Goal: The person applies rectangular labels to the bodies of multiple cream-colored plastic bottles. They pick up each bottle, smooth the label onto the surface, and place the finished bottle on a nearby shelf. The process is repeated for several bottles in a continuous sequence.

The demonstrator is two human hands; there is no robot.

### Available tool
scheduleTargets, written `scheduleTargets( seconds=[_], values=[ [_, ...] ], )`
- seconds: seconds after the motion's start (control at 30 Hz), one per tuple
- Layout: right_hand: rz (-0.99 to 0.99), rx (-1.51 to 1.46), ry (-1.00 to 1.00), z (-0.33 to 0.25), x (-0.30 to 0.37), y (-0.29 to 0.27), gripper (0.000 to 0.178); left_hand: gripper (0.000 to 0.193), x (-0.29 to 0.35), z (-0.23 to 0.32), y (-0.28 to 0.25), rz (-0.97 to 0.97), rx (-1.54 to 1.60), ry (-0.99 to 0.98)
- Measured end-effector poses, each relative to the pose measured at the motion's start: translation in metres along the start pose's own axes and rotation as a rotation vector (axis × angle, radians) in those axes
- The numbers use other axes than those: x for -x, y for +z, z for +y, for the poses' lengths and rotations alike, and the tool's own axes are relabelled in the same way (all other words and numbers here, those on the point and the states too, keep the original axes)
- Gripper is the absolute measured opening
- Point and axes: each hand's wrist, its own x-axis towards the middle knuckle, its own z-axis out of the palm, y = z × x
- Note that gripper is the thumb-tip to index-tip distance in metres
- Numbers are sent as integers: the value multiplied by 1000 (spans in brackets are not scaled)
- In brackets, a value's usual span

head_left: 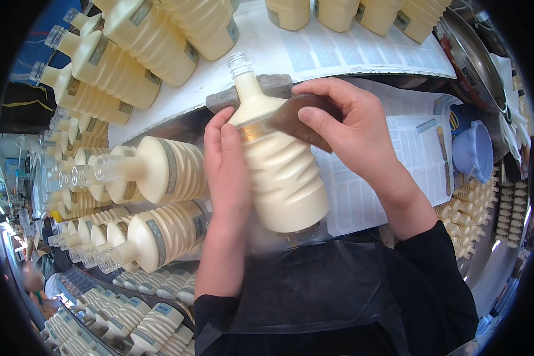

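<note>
Right hand (359, 127) pinched between thumb and fingers on a dark brown, flat scraper-like piece (298, 127); left hand (225, 169) with fingers extended, not clenched, though I cannot tell from my feed whether it truly grips. Between them I have the cream ribbed bottle (286, 187), lying on its side in front of the person, its long axis running near to far, clear threaded neck (240, 62) pointing far and slightly left, base near and slightly right. What I judge matters most is that the left hand is the nearer one, laid along the bottle's left flank, while the right hand comes from the right and reaches the bottle through the brown piece, whose left tip meets the gold band (255, 129) at the shoulder. Beyond the neck, a grey roll (277, 85) lies crosswise. As for surface and room, I see racked bottles (154, 325) near left, a white board (261, 44) at the far side, a pale label sheet (362, 202) to the right, then a lilac bucket (474, 151) and finally a slim brush (444, 155).
</note>
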Motion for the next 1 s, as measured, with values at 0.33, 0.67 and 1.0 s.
scheduleTargets(
  seconds=[0.33,0.67,1.0],
  values=[
    [21,222,-608,1,20,11,18,44,9,-13,-5,-76,339,-95],
    [-247,-116,331,28,-10,20,37,38,3,2,-15,-60,318,-63],
    [-227,-170,377,27,-8,24,42,27,-9,-6,-12,-41,201,-18]
  ],
)
